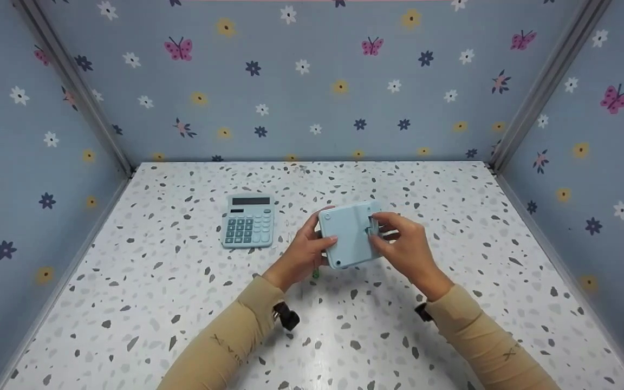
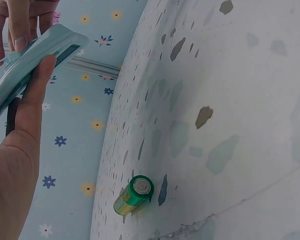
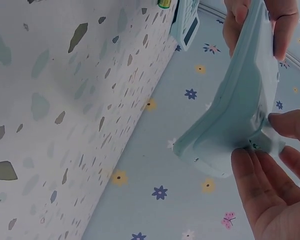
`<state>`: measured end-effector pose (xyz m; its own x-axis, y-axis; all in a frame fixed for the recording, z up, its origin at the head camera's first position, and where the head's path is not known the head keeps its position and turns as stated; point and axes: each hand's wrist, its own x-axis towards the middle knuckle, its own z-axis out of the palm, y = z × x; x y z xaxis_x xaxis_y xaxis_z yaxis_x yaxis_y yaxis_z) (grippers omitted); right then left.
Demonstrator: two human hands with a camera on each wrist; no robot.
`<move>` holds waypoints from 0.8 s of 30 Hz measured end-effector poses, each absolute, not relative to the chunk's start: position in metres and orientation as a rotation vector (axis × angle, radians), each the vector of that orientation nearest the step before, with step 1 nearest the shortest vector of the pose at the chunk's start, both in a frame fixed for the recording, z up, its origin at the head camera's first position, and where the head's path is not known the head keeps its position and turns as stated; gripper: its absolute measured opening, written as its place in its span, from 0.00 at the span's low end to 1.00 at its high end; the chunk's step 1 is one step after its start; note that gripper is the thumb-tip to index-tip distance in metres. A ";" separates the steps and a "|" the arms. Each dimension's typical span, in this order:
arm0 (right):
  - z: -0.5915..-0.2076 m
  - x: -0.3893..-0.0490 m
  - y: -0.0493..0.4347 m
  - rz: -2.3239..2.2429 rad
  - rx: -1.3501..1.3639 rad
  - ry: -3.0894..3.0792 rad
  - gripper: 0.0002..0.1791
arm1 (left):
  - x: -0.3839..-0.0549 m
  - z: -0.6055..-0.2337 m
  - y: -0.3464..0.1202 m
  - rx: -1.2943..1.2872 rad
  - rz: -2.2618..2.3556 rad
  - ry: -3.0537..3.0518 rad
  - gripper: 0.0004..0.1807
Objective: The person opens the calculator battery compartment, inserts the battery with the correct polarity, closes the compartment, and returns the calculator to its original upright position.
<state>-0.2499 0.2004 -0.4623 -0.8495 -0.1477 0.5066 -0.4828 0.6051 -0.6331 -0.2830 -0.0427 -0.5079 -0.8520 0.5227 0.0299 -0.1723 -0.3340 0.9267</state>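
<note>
A light blue calculator (image 1: 347, 235) is held above the table with its back facing up. My left hand (image 1: 302, 253) grips its left side, thumb across the back and fingers underneath. At the opposite edge my right hand (image 1: 410, 250) pinches a small light blue battery cover (image 3: 273, 142) between thumb and fingers. The cover stands tilted up from the calculator's back, beside a dark opening. Below the left hand, a green battery (image 2: 133, 194) lies on the table, partly hidden by that hand in the head view.
Another light blue calculator (image 1: 248, 221) lies face up on the speckled white table (image 1: 182, 303), left of the hands. Blue flowered panels (image 1: 312, 81) with grey metal corner posts (image 1: 547, 81) enclose the table at the back and sides.
</note>
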 end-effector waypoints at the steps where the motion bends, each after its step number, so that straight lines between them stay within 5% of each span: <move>1: -0.462 -0.250 0.200 1.129 0.506 -2.425 0.21 | -0.283 -0.508 -0.043 0.453 2.216 1.482 0.41; 24: -0.451 -0.259 0.208 1.173 0.423 -2.364 0.22 | -0.284 -0.504 -0.063 0.432 2.261 1.477 0.40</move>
<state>-0.2594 0.2076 -0.4511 -0.8445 -0.0661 0.5315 -0.4632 0.5882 -0.6629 -0.2838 -0.0632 -0.5043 -0.8704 0.4909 0.0372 -0.1633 -0.3592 0.9189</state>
